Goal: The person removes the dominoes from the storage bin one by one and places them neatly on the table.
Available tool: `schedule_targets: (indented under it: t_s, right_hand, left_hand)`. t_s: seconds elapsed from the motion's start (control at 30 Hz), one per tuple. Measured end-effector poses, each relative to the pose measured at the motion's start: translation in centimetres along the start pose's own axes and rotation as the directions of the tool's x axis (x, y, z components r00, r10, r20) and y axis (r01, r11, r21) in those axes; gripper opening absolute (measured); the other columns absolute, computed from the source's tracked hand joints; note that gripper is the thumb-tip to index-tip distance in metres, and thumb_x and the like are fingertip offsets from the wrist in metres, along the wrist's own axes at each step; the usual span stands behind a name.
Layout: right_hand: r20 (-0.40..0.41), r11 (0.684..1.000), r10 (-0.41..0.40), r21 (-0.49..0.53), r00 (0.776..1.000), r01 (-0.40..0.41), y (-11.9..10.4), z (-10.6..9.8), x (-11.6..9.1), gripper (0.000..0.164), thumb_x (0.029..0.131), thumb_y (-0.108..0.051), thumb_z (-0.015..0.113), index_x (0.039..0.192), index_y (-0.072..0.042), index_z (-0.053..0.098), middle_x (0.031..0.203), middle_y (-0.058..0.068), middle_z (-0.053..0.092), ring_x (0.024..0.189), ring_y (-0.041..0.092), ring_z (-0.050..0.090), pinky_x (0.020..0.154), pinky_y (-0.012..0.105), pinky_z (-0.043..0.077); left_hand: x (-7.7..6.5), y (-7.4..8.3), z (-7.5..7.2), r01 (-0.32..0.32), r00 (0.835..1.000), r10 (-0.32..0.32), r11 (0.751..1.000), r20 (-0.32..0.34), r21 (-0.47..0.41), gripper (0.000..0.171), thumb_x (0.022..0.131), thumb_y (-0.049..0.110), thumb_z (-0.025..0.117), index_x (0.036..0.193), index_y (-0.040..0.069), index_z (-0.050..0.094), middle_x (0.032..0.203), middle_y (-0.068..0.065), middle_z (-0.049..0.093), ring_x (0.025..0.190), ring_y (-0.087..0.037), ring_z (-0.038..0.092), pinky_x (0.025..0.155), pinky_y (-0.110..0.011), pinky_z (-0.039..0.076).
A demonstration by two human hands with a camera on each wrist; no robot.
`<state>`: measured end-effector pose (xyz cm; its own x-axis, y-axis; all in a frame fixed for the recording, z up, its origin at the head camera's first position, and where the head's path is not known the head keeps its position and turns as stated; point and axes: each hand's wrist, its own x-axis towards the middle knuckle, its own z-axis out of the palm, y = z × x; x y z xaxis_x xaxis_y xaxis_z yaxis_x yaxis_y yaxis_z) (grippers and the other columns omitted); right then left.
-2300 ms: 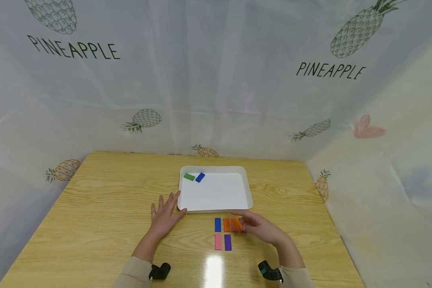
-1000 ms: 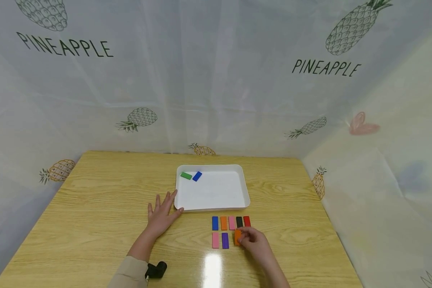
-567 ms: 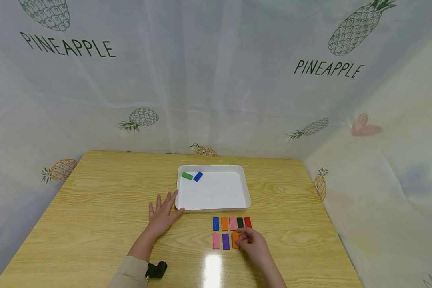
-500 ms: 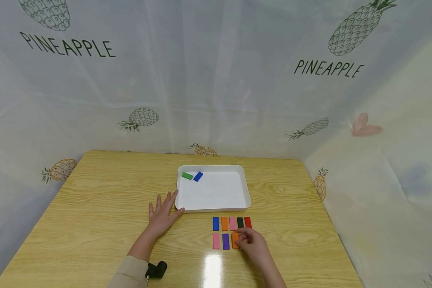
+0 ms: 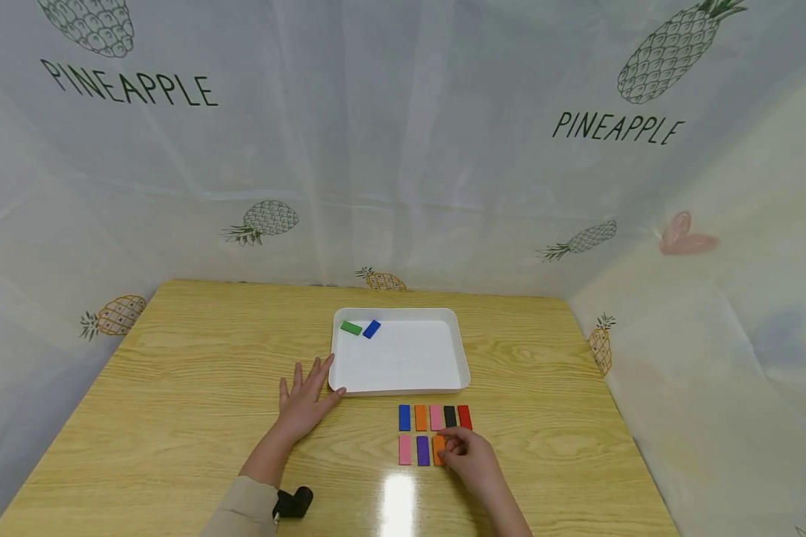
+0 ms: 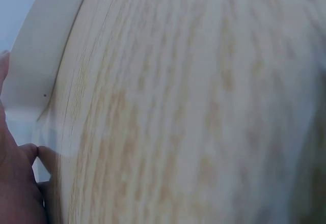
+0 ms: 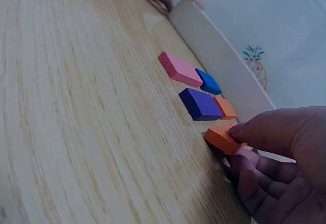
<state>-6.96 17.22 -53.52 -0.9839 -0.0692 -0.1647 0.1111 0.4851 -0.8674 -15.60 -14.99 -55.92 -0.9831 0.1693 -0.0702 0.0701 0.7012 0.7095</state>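
My right hand [image 5: 473, 459] pinches an orange block [image 7: 222, 138] between thumb and fingers, low over the table just right of a purple block [image 5: 423, 450]. Left of the purple one lies a pink block [image 5: 405, 450] in the same front row. Behind them runs a back row: a blue block [image 5: 404, 418], another orange block [image 5: 420, 418], a second pink block [image 5: 435, 417], a black block [image 5: 450, 416] and a red block [image 5: 466, 417]. My left hand [image 5: 302, 409] lies with spread fingers at the near left corner of the white tray [image 5: 403, 392].
Inside the tray, near its far left corner, are a green block [image 5: 351, 327] and a slanted blue block [image 5: 372, 329]. The wooden table [image 5: 195, 388] ends against a hanging sheet [image 5: 389, 149] printed with pineapples. A black wrist camera [image 5: 294, 502] sits on the left sleeve.
My right hand has carried the orange block from the back row toward me, then slightly left beside the purple block. The black and red blocks came into view. The left hand stays by the tray.
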Motion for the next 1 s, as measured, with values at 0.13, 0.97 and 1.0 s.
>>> schedule_targets:
  t_s: [0.13, 0.97, 1.0]
  right_hand:
    - [-0.008, 1.0, -0.003, -0.007, 1.0, 0.003, 0.1, 0.14, 0.02, 0.028, 0.08, 0.004, 0.073, 0.108, 0.004, 0.068, 0.081, 0.003, 0.057, 0.072, 0.017, 0.051, 0.058, 0.022, 0.046]
    - [0.002, 0.999, -0.015, -0.033, 1.0, 0.015, 0.17, 0.08, -0.03, 0.025, 0.081, 0.003, 0.072, 0.105, 0.004, 0.067, 0.077, 0.001, 0.053, 0.069, 0.017, 0.049, 0.055, 0.023, 0.043]
    - [0.001, 0.999, -0.014, -0.031, 1.0, 0.014, 0.18, 0.09, -0.03, 0.025, 0.081, 0.003, 0.072, 0.105, 0.004, 0.066, 0.077, 0.001, 0.053, 0.069, 0.017, 0.049, 0.055, 0.023, 0.043]
  left_hand:
    - [0.0, 0.0, 0.05, 0.003, 1.0, -0.003, 1.0, -0.004, 0.003, 0.078, 0.095, 0.051, 0.056, 0.158, 0.025, 0.017, 0.16, -0.018, 0.012, 0.144, -0.043, -0.015, 0.105, -0.062, -0.019]
    - [0.13, -0.24, 0.12, 0.006, 1.0, -0.006, 1.0, 0.008, 0.006, 0.081, 0.094, 0.056, 0.054, 0.158, 0.025, 0.016, 0.16, -0.019, 0.012, 0.143, -0.044, -0.016, 0.104, -0.064, -0.019]
    - [0.16, -0.25, 0.12, 0.01, 1.0, -0.01, 1.0, 0.014, 0.009, 0.081, 0.094, 0.058, 0.053, 0.158, 0.025, 0.015, 0.161, -0.018, 0.011, 0.143, -0.043, -0.016, 0.104, -0.063, -0.02]
